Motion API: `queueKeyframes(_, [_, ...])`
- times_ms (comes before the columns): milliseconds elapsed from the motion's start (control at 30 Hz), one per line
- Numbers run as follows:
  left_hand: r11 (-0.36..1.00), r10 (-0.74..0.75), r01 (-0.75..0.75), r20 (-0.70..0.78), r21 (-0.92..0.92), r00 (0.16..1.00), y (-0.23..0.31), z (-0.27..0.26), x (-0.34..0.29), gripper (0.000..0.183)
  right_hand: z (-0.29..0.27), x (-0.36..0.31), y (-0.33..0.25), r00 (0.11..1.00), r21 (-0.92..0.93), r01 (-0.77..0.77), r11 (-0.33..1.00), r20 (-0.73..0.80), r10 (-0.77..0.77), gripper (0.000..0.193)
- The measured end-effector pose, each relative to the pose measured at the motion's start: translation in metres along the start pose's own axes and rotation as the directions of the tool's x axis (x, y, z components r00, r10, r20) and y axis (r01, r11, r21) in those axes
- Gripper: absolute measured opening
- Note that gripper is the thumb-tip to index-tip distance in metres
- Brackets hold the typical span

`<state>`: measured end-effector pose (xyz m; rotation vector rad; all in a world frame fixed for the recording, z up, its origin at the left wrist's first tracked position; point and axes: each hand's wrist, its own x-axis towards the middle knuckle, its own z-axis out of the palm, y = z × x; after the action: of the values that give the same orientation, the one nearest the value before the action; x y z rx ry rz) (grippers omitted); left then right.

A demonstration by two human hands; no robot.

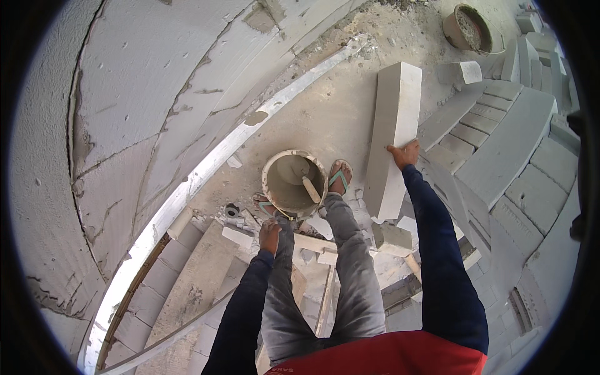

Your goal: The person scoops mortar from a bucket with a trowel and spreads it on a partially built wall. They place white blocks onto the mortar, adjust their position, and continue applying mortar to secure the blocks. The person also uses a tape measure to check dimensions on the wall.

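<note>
My right hand [405, 154] grips the near part of a long white aerated concrete block [400, 106], thumb on its top face and fingers round its right edge. The block is right of my feet. My left hand [270, 235], fingers curled and seemingly holding nothing, is in front of my left shin, just short of a round bucket [269, 181]. Grey mortar lies in the bucket, with a wooden-handled trowel [310, 189] leaning inside it. The bucket stands between and in front of my sandalled feet [338, 177].
A block wall [144, 81] with mortar joints rises on the left, a pale straight strip [206, 164] along its foot. Stacked blocks [509, 140] fill the right. A second bucket [467, 28] stands at the far right. Boards [190, 294] and offcuts [392, 239] lie about my legs.
</note>
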<state>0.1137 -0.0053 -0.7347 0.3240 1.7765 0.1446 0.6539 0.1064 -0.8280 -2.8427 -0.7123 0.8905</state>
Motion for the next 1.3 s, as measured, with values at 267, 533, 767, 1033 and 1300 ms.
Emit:
queueKeyframes(267, [0.186,0.708,-0.826,0.510,0.533,0.488,0.194,0.100,-0.243,0.084,-0.206,-0.177,-0.011,0.942,-0.005,0.335,0.942,0.034,-0.334,0.098])
queueKeyframes(533, [-0.932,0.306,-0.237,0.946,0.275,-0.107,0.353,0.083,-0.467,0.136,-0.450,-0.392,-0.068,0.573,0.116,0.771,0.627,0.303,-0.761,0.115])
queueKeyframes(767, [-0.618,0.134,-0.698,0.923,0.362,0.359,0.332,0.011,-0.490,0.129,-0.429,-0.438,-0.073,0.226,0.139,0.899,0.416,0.666,-0.711,0.134])
queueKeyframes(1033, [-0.401,0.236,-0.830,0.919,0.388,0.316,0.260,-0.045,-0.420,0.116,-0.392,-0.456,-0.107,0.106,0.153,0.934,0.324,0.745,-0.659,0.122])
queueKeyframes(1300, [-0.272,0.361,-0.785,0.815,0.556,0.453,0.243,-0.091,-0.461,0.125,-0.420,-0.431,-0.079,0.183,-0.187,0.980,0.068,0.712,-0.679,0.115])
